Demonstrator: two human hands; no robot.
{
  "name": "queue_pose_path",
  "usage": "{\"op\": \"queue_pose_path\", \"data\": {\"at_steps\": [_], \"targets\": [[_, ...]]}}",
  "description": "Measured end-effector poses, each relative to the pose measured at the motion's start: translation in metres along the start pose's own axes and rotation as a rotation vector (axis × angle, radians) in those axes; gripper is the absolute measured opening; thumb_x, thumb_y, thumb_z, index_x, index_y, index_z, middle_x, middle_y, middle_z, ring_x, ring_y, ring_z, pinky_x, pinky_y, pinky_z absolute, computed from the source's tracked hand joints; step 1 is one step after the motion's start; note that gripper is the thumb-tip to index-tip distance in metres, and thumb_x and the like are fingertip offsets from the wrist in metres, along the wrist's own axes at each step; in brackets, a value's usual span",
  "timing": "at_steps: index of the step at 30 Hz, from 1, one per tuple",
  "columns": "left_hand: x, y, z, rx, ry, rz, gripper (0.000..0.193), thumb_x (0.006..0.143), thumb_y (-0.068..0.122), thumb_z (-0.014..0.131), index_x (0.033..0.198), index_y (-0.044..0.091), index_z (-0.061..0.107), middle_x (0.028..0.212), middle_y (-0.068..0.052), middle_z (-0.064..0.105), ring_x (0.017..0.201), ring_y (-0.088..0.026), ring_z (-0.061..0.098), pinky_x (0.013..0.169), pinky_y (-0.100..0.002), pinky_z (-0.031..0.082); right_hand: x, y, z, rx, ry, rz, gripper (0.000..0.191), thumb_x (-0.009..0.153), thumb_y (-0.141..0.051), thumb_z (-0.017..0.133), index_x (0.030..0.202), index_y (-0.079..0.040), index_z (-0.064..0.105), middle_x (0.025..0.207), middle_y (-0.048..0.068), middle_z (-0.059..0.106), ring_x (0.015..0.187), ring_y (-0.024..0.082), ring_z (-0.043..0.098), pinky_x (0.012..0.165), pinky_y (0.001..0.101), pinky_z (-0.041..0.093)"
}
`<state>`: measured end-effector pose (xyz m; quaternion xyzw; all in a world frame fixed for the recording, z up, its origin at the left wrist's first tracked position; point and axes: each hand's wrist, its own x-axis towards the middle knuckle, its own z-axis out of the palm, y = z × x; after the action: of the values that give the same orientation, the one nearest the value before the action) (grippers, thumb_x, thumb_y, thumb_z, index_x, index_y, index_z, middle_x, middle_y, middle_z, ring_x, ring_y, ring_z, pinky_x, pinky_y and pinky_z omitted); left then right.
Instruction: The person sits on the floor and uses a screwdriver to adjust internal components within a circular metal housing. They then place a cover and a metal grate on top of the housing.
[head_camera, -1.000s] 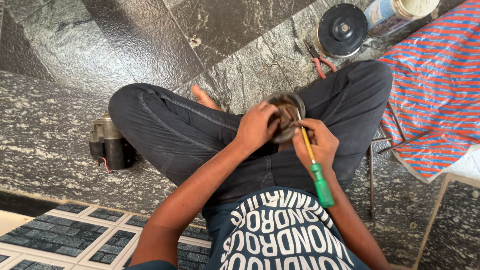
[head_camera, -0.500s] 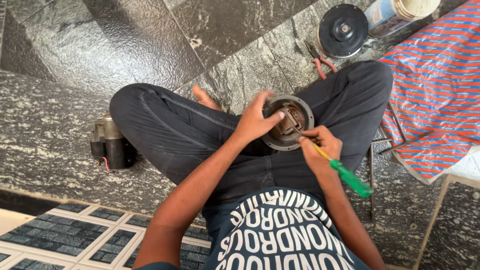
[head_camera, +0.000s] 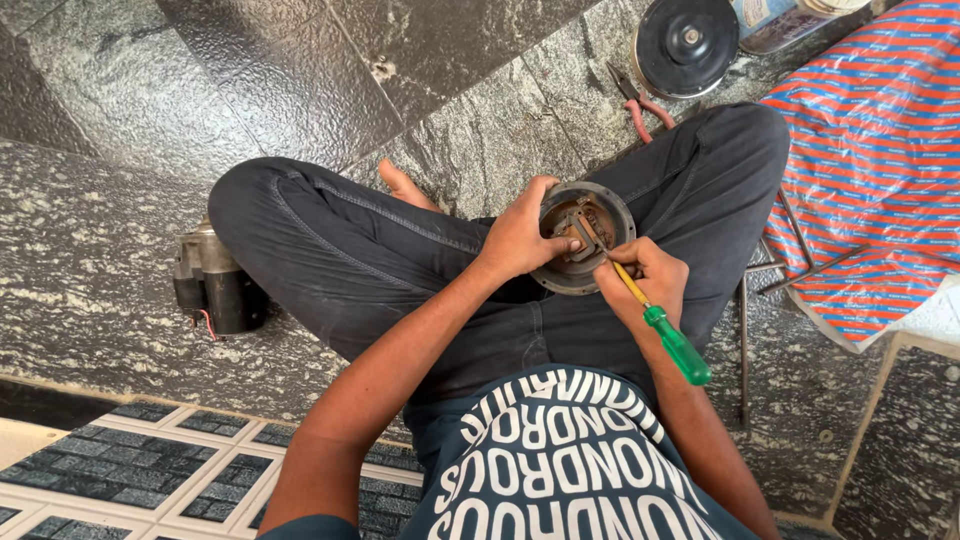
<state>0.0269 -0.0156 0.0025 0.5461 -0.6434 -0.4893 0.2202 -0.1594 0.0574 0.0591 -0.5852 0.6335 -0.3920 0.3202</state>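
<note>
Left hand (head_camera: 520, 235) grips the round metal part (head_camera: 583, 238) at 9 o'clock. Right hand (head_camera: 650, 283) holds tight a green screwdriver (head_camera: 650, 320), tip inside. Work looks unfinished.

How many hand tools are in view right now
2 for certain. A green-handled screwdriver is in the right hand, its tip inside the round metal housing held by the left hand. Red-handled pliers lie on the stone floor. Others may be hidden.
</note>
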Motion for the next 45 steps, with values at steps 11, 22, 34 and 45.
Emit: {"op": "queue_pose_path", "data": {"at_steps": [11,22,34,45], "targets": [[0.002,0.002,-0.002,-0.009,-0.014,0.013,0.079,0.071,0.031,0.094,0.129,0.013,0.045,0.118,-0.014,0.068,0.111,-0.031,0.069,0.091,-0.044,0.055,0.003,-0.003,0.001,0.041,0.002,-0.042,0.011,0.086,-0.001,0.075,0.095,0.005,0.073,0.078,0.006,0.071,0.066,0.004,0.061,0.058,0.0205,0.046],[0.003,-0.004,0.000,0.010,-0.019,0.032,0.084,0.072,0.032,0.094,0.134,0.011,0.041,0.118,-0.016,0.068,0.111,-0.033,0.069,0.090,-0.045,0.055,0.005,-0.006,0.004,0.052,0.023,0.008,0.011,0.089,-0.003,0.076,0.098,0.004,0.074,0.077,0.004,0.072,0.065,0.002,0.062,0.057,0.0193,0.047],[0.004,-0.005,0.001,-0.046,-0.048,-0.001,0.080,0.072,0.033,0.093,0.132,0.012,0.044,0.118,-0.015,0.070,0.110,-0.031,0.071,0.092,-0.043,0.057,0.007,0.000,0.006,0.121,-0.001,0.130,0.013,0.090,-0.003,0.075,0.101,0.004,0.075,0.069,0.002,0.068,0.058,-0.001,0.053,0.050,0.0182,0.039],[0.005,-0.007,0.000,-0.060,-0.048,-0.023,0.080,0.071,0.032,0.093,0.130,0.011,0.044,0.116,-0.016,0.071,0.109,-0.031,0.072,0.090,-0.044,0.057,0.012,-0.001,0.011,0.088,0.039,0.090,0.011,0.088,-0.003,0.075,0.097,0.004,0.076,0.070,0.000,0.069,0.056,-0.003,0.050,0.048,0.0175,0.036]]}}
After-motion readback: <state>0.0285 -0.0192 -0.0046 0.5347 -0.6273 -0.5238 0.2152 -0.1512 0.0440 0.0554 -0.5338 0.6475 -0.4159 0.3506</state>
